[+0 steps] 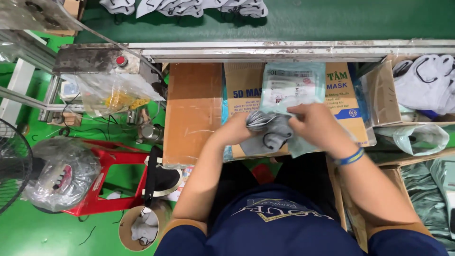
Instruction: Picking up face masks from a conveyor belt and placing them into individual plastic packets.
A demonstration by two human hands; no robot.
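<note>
Dark blue shirt (279, 227) fills the bottom of my view, then the cardboard tabletop (192, 114) above it. Both my hands are closed on a stack of grey masks (270, 130): left hand (237, 130) pinches the folded end, right hand (317, 125) grips them together with the clear pouch (291, 87). I think keeping the stack flat and squared helps
</note>
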